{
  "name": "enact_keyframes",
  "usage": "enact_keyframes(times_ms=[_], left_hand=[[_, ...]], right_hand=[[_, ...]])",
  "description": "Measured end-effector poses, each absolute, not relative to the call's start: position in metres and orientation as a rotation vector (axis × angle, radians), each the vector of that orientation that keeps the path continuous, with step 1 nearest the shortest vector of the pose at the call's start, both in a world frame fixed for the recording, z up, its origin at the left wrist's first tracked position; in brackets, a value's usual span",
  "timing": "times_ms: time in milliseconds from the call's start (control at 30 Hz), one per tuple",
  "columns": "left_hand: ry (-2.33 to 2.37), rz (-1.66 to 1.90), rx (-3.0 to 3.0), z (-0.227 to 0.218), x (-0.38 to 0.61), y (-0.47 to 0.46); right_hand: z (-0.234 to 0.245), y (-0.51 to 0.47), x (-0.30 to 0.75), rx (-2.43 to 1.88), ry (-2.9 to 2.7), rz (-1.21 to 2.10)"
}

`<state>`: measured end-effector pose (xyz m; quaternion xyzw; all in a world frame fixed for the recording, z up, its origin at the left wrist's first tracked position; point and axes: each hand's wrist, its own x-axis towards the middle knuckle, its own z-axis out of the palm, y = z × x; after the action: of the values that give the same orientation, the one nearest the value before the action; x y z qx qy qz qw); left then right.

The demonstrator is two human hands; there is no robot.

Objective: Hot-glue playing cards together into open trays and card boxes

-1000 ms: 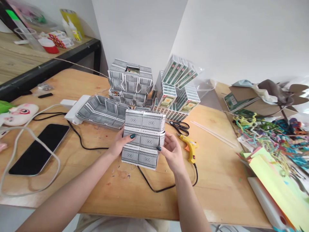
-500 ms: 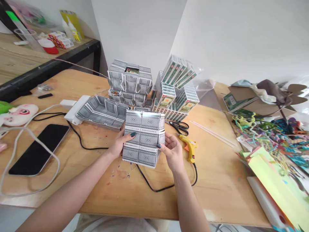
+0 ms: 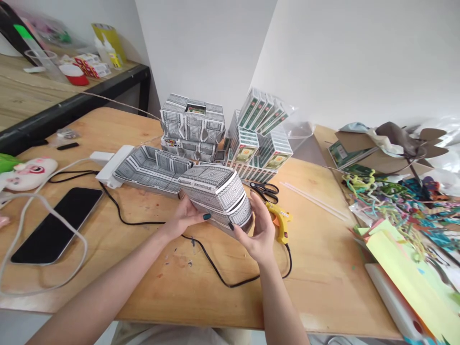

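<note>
A box built from playing cards (image 3: 212, 184), with grey-and-white patterned backs, is tilted between my two hands above the table. My left hand (image 3: 185, 218) grips its near left side, thumb along the lower edge. On the rounded right end, my right hand (image 3: 258, 235) is closed with its thumb in front; its other fingers are partly hidden behind. A dark slit runs across that end. Left of the box lies an open tray of the same cards (image 3: 151, 167). A yellow glue gun (image 3: 283, 225) and black scissors (image 3: 265, 190) lie beside my right hand.
Card structures (image 3: 192, 124) and stacked green-and-white card packs (image 3: 246, 146) stand at the back. A phone (image 3: 59, 225), a white power strip (image 3: 115, 167) and cables lie left. Thin clear sticks (image 3: 312, 201), colourful pipe cleaners (image 3: 391, 196) and yellow paper (image 3: 406, 273) are to the right.
The card box has been turned from its flat gridded face to show its long side and rounded end. Both hands have shifted their hold with it.
</note>
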<state>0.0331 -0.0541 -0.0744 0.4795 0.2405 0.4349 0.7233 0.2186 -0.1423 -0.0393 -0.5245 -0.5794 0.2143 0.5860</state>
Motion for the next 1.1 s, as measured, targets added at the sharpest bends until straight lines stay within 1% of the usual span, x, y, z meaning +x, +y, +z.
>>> enact_keyframes(times_ms=[267, 500, 633, 733, 900, 1067, 1100], left_hand=[[0.549, 1.171, 1.171, -0.058, 0.031, -0.055], [0.673, 1.293, 1.174, -0.073, 0.02, -0.039], [0.722, 1.341, 1.182, -0.079, 0.015, -0.033], [0.723, 1.296, 1.159, -0.08, 0.011, -0.031], [0.638, 1.225, 1.221, -0.078, 0.008, -0.032], [0.562, 0.833, 1.474, -0.072, 0.013, -0.047], [0.533, 0.803, 1.508, -0.07, 0.015, -0.051]], right_hand=[[-0.024, -0.144, 0.216, -1.262, -1.468, 0.486], [-0.026, -0.138, 0.237, -1.387, -1.637, 0.517], [-0.035, -0.132, 0.245, -1.497, -1.562, 0.659], [-0.043, -0.128, 0.247, -1.404, -1.316, 0.754], [-0.052, -0.122, 0.257, -1.205, -1.025, 0.738], [-0.062, -0.115, 0.263, -1.143, -0.831, 0.684], [-0.062, -0.114, 0.262, -1.157, -0.827, 0.675]])
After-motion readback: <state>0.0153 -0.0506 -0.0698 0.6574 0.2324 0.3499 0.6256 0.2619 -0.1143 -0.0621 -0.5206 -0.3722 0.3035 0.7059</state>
